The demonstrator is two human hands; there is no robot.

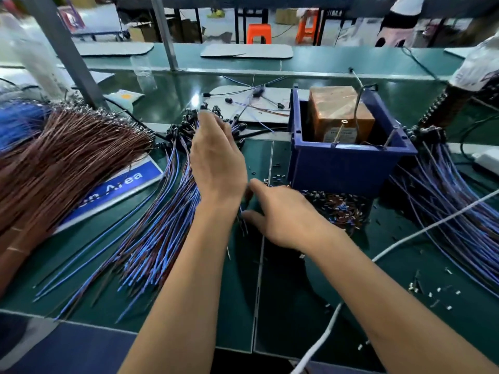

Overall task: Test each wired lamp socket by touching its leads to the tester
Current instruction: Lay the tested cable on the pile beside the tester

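The left hand is reaching forward over a fanned pile of blue and brown wired lamp sockets, fingers fairly straight and slightly spread, fingertips among the small black socket heads at the pile's far end; whether it is pinching one cannot be told. The right hand is sitting low over the green work mat, just right of the left wrist, thumb and forefinger apart, other fingers loosely curled. Thin dark wire ends are lying right by its fingertips, but a grip on them cannot be confirmed.

The pile's leads are fanning toward the near edge of the mat, stripped tips pointing at the person. A dark blue plastic bin is standing right of centre, holding a brown copper-wrapped block tester with metal contact pins sticking up near its front. A second batch of blue-wired sockets is lying to the right of the bin. A thick bundle of brown wires is lying at far left, partly covering a blue-and-white area sign. Small scraps of cut wire insulation are littering the mat in front of the bin. A white cable is running across the right side of the mat. Orange plastic stools are standing in the blurred background.
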